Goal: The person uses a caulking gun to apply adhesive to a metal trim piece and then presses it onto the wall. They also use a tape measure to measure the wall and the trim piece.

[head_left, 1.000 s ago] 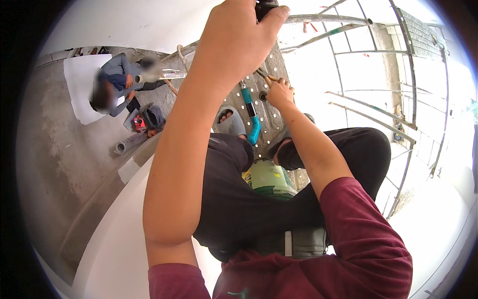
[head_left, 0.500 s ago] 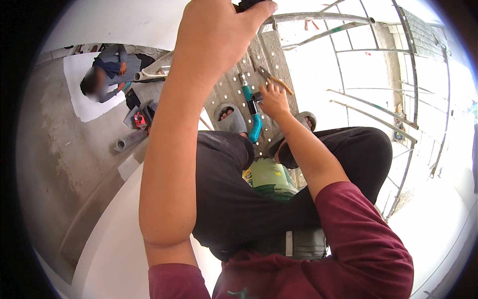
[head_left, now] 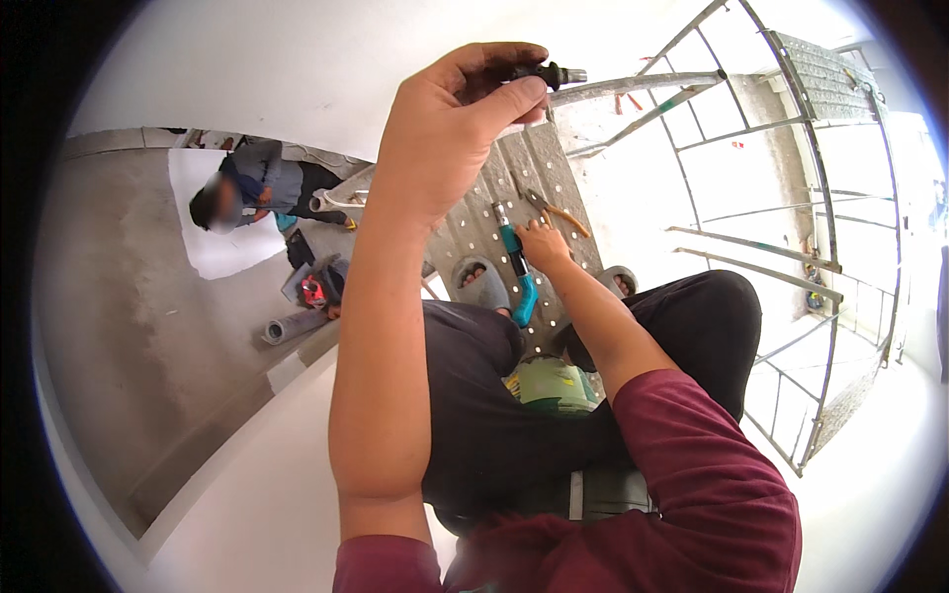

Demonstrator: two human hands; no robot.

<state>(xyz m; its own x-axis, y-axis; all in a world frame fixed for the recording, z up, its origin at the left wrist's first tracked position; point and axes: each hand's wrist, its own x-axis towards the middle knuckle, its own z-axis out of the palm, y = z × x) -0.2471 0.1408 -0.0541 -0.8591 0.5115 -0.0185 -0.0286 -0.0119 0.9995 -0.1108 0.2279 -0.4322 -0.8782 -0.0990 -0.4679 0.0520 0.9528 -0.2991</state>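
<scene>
No legible text, labels, numbers (or signs)

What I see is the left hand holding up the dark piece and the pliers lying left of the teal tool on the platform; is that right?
Not quite: the head view shows the pliers right of the teal tool on the platform. The left hand does hold up the dark piece.

Looks steeply down from the head — wide, fisheye, upright — from behind the left fingers, quite close, and well above the right fingers, facing past both to the perforated platform beneath.
</scene>
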